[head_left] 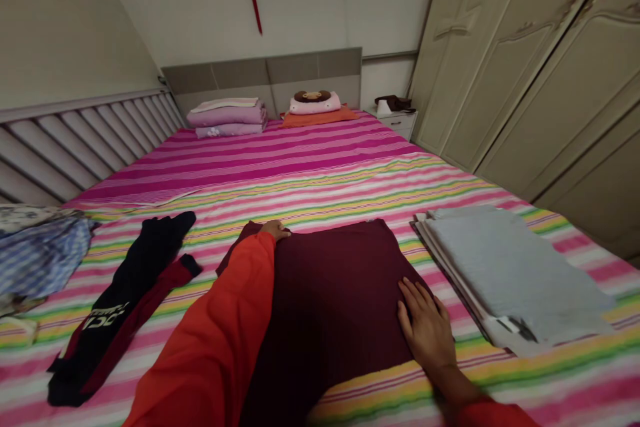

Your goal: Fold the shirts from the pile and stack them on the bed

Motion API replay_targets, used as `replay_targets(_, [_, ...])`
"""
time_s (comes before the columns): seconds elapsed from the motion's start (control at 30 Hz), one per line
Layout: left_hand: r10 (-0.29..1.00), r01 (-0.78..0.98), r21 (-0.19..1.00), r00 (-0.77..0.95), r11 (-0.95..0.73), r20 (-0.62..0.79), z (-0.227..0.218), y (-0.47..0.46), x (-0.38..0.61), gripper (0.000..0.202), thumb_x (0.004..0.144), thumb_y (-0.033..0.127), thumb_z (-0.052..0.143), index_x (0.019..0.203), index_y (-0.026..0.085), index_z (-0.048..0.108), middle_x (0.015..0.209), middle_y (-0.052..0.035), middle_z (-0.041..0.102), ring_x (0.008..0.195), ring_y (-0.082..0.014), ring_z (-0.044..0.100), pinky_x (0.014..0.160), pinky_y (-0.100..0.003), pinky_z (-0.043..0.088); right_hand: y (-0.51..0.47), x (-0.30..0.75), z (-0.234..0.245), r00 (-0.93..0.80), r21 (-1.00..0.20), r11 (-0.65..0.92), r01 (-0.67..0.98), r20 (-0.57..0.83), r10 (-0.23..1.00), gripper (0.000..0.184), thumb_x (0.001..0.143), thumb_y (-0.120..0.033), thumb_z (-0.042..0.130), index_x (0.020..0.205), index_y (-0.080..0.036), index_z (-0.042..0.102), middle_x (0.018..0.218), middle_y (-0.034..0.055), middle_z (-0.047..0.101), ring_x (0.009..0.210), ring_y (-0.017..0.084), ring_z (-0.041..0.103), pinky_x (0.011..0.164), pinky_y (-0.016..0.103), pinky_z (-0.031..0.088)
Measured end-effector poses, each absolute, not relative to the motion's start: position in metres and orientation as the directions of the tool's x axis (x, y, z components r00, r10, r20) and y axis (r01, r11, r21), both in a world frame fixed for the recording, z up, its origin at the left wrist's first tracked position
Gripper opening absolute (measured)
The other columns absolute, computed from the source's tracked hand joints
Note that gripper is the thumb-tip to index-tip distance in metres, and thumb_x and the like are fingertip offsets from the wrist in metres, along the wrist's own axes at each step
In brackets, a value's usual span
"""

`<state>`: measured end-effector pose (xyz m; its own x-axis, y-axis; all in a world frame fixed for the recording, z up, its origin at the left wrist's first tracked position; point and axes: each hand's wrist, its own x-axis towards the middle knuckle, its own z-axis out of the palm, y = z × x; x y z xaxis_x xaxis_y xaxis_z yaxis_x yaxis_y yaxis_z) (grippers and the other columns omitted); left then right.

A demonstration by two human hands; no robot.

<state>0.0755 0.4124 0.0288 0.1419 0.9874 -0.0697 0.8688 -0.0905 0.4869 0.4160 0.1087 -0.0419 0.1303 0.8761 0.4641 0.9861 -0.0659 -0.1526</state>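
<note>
A dark maroon garment [335,293] lies spread flat on the striped bed sheet [300,173] right in front of me. My left hand [277,230], in a red-orange sleeve, reaches to the garment's far left corner and its fingers are curled on the cloth edge there. My right hand [425,323] lies flat with fingers spread on the garment's right edge, pressing it down.
A stack of folded grey and white clothes [510,273] sits to the right. A black and maroon garment [120,307] lies to the left, with blue patterned cloth [40,253] beyond it. Folded blankets [227,117] and a pillow [315,107] rest at the headboard. Wardrobe doors [540,60] stand at right.
</note>
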Motion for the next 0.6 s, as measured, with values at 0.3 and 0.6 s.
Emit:
replay_targets(0.3, [0.982, 0.809, 0.56, 0.117, -0.18, 0.147, 0.012, 0.408, 0.082, 0.021, 0.08, 0.029, 0.054, 0.088, 0.019, 0.07, 0.102, -0.0058, 0.071, 0.1, -0.0202, 0.064, 0.089, -0.032, 0.05, 0.109, 0.417, -0.044, 0.124, -0.134, -0.067, 0.989, 0.478, 0.87, 0.046, 0.095, -0.034, 0.034, 0.13, -0.02, 0.059, 0.134, 0.0066, 0.062, 0.127, 0.026, 0.051, 0.104, 0.043, 0.035])
replay_targets(0.6, [0.968, 0.884, 0.452, 0.0, -0.118, 0.252, -0.004, 0.368, 0.06, 0.038, 0.087, 0.025, 0.046, 0.121, 0.016, 0.06, 0.133, -0.015, 0.055, 0.118, -0.0256, 0.056, 0.105, -0.042, 0.044, 0.109, 0.419, -0.045, 0.113, -0.124, -0.061, 0.99, 0.476, 0.872, 0.046, 0.094, -0.034, 0.033, 0.131, -0.022, 0.058, 0.132, 0.0065, 0.064, 0.126, 0.027, 0.052, 0.102, 0.044, 0.036])
